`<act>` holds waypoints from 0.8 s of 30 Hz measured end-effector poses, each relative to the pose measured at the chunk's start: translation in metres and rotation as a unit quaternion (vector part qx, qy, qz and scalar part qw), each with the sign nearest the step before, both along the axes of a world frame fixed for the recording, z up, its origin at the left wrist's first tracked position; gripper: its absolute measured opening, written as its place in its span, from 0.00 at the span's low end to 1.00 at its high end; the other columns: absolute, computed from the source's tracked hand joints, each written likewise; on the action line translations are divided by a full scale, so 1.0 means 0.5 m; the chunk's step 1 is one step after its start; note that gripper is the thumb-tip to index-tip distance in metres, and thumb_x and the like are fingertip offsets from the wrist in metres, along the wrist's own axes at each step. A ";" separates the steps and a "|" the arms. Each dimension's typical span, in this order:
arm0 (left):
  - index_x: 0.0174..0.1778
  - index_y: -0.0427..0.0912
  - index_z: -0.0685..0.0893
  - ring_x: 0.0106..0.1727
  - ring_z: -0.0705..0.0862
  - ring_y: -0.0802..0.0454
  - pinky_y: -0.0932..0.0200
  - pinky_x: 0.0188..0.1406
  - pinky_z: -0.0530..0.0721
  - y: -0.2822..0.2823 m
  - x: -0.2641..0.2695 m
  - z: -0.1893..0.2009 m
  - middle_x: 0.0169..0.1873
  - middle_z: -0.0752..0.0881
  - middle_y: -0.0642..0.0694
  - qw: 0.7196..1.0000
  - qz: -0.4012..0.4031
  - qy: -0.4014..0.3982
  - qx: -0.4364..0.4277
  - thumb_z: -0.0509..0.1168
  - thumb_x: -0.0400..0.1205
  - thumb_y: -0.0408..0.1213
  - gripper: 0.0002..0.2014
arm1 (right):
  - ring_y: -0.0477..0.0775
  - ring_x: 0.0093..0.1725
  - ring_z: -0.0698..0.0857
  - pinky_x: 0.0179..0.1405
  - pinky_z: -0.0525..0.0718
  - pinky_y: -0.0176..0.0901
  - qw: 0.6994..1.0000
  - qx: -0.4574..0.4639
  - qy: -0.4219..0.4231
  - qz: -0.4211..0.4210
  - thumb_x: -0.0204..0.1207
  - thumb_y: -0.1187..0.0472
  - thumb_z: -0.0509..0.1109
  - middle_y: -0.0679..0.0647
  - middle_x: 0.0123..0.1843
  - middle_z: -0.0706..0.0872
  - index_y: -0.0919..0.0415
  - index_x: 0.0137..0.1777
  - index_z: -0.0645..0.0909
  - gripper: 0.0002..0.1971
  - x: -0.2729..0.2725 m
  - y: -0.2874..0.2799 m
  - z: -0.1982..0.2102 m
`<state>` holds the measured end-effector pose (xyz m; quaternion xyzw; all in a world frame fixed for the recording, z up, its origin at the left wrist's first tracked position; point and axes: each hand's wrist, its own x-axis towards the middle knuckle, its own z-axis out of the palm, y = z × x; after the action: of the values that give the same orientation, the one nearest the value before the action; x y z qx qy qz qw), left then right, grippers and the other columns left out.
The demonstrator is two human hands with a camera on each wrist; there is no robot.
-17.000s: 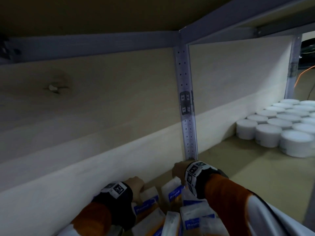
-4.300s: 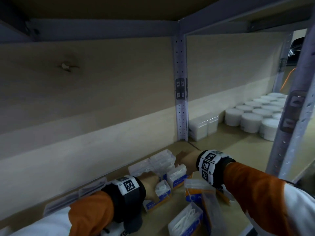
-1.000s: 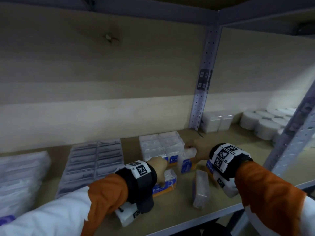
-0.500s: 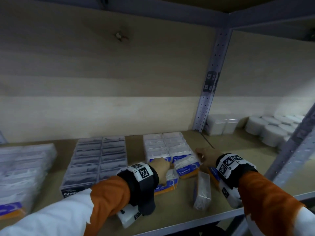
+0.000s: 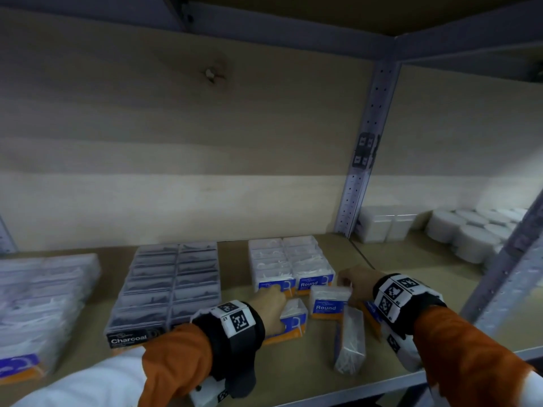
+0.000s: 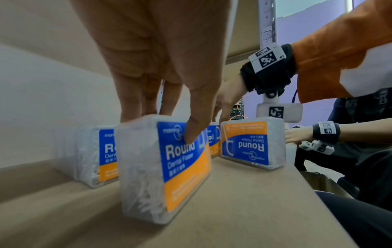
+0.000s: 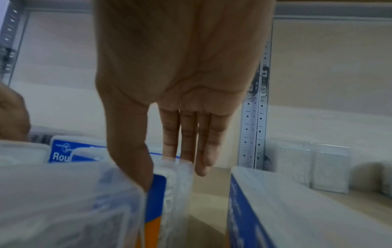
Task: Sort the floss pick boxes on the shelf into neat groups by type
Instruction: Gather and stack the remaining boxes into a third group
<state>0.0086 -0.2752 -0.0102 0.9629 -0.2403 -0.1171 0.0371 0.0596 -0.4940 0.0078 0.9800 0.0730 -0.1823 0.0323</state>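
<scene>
Three sorted blocks stand on your shelf (image 5: 235, 251) against the back: at far left a blurred block of clear boxes with blue-and-orange labels (image 5: 38, 306), next a two-column block of Charcoal boxes (image 5: 167, 286), then a two-column block of Round boxes (image 5: 289, 264) near the grey upright post (image 5: 364, 160). Your left hand (image 5: 270, 306) grips a loose Round box (image 6: 161, 166) just in front of the Round block; the left wrist view shows fingers (image 6: 129, 102) over its top edge and the thumb pressed on the blue label, the box standing upright on the shelf. Your right hand (image 5: 357, 284) holds a second Round box (image 5: 329, 301), upright, label facing you, just in front of the block's right column; the right wrist view shows the thumb on its near face and straight fingers (image 7: 186, 139) down behind it, pinching it. Beside that, a clear box lying on its side (image 5: 351, 337) rests near the shelf's front edge, and another labelled box (image 5: 371, 314) lies partly hidden under your right wrist. Past the post, two frosted square containers (image 5: 385, 227) stand at the back wall, then a cluster of white round tubs (image 5: 476, 233) at far right.
</scene>
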 end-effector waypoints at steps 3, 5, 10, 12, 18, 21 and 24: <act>0.65 0.32 0.78 0.63 0.79 0.38 0.52 0.58 0.80 -0.001 0.002 -0.003 0.64 0.76 0.35 1.000 0.005 -0.001 -0.001 0.65 0.79 0.33 0.19 | 0.55 0.69 0.76 0.64 0.75 0.40 1.000 -0.003 -0.001 0.017 0.73 0.64 0.73 0.57 0.71 0.76 0.62 0.70 0.74 0.25 -0.001 0.003 0.002; 0.64 0.32 0.79 0.64 0.79 0.39 0.52 0.59 0.80 -0.005 0.006 -0.005 0.64 0.77 0.35 1.000 0.003 0.000 -0.007 0.66 0.78 0.32 0.18 | 0.55 0.70 0.75 0.63 0.73 0.37 1.000 -0.002 -0.008 0.029 0.73 0.64 0.73 0.58 0.71 0.76 0.63 0.70 0.74 0.24 -0.002 0.002 0.004; 0.67 0.34 0.76 0.66 0.78 0.39 0.50 0.62 0.81 -0.013 0.016 -0.007 0.66 0.77 0.36 1.000 0.009 -0.007 -0.015 0.64 0.79 0.31 0.19 | 0.54 0.69 0.77 0.64 0.73 0.36 0.998 -0.001 -0.035 0.059 0.72 0.62 0.74 0.57 0.70 0.78 0.61 0.69 0.76 0.25 0.000 -0.003 0.006; 0.67 0.34 0.75 0.66 0.78 0.39 0.48 0.63 0.80 -0.016 0.022 -0.005 0.66 0.75 0.37 1.000 0.018 -0.008 -0.016 0.64 0.80 0.34 0.19 | 0.53 0.69 0.77 0.65 0.74 0.38 0.996 0.001 -0.048 0.071 0.71 0.62 0.75 0.56 0.70 0.78 0.60 0.69 0.77 0.25 0.003 -0.003 0.003; 0.66 0.34 0.77 0.64 0.79 0.37 0.48 0.55 0.81 -0.022 0.037 0.002 0.64 0.75 0.37 0.999 0.028 -0.035 0.011 0.64 0.80 0.36 0.18 | 0.52 0.68 0.77 0.66 0.74 0.39 0.994 0.002 -0.060 0.097 0.71 0.60 0.75 0.56 0.70 0.78 0.61 0.69 0.77 0.26 0.015 -0.004 -0.002; 0.67 0.36 0.77 0.64 0.79 0.36 0.48 0.56 0.80 -0.022 0.046 0.003 0.65 0.74 0.36 0.999 0.034 -0.040 0.012 0.64 0.80 0.36 0.19 | 0.52 0.69 0.77 0.67 0.75 0.40 0.993 0.001 -0.057 0.104 0.71 0.60 0.75 0.55 0.70 0.78 0.61 0.70 0.76 0.27 0.020 -0.003 0.000; 0.68 0.37 0.76 0.64 0.79 0.37 0.48 0.57 0.80 -0.022 0.051 0.003 0.65 0.74 0.37 0.999 0.035 -0.038 0.008 0.65 0.80 0.38 0.21 | 0.54 0.69 0.77 0.67 0.74 0.41 0.993 0.000 -0.056 0.106 0.71 0.60 0.75 0.56 0.71 0.77 0.60 0.71 0.76 0.27 0.022 -0.002 0.001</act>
<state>0.0340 -0.2860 -0.0089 0.9748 -0.2065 -0.0811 0.0245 0.0708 -0.4951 0.0082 0.9754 0.1745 -0.1223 0.0558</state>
